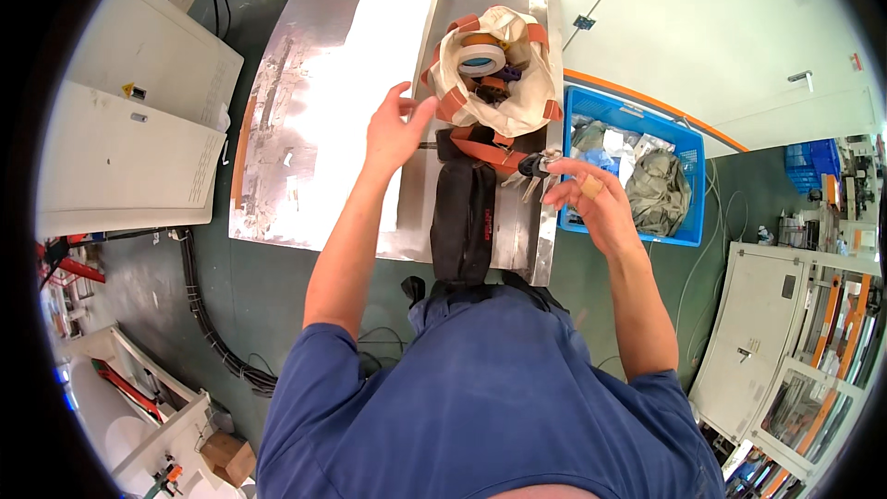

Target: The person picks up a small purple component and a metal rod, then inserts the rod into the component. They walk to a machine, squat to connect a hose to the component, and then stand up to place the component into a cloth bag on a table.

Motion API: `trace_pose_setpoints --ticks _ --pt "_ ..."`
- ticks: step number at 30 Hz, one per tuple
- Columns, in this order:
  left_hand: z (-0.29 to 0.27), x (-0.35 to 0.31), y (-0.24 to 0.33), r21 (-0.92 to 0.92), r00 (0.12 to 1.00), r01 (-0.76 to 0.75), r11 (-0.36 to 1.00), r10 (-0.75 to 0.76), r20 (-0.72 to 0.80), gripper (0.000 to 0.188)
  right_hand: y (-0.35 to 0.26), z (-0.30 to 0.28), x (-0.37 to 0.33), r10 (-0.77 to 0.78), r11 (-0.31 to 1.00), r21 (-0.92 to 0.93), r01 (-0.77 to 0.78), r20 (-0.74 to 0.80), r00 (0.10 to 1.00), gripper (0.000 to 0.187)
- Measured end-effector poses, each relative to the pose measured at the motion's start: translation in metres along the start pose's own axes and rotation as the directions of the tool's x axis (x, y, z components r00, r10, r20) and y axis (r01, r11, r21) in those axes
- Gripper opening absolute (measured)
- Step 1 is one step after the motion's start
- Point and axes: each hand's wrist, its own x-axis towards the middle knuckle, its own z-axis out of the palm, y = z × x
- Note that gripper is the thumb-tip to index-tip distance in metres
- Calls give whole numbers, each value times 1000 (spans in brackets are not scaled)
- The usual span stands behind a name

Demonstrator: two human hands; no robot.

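Note:
A cream canvas bag (527,97) with reddish-brown leather trim stands open on the metal surface. Inside it show a roll of tape (481,60) and other small items, partly hidden by the rim. My left hand (395,132) hovers left of the bag with fingers apart and nothing in them. My right hand (596,200), a bandage around one finger, pinches a bunch of keys (530,188) with a black fob (532,165). The keys are just below the bag, by a brown strap (485,149). A long black pouch (464,222) lies nearest my body.
The metal bench (416,212) extends away from me, its right edge raised. Right of it, a blue plastic crate (686,238) holds crumpled grey cloth (660,192) and packets. White cabinets (129,157) stand left; black cables (199,291) run across the floor.

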Motion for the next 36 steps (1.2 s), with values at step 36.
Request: trace_pose_setpoints --ticks 36 --pt "7 107 51 229 957 186 956 -229 179 49 -13 4 235 84 994 -83 -66 231 969 52"
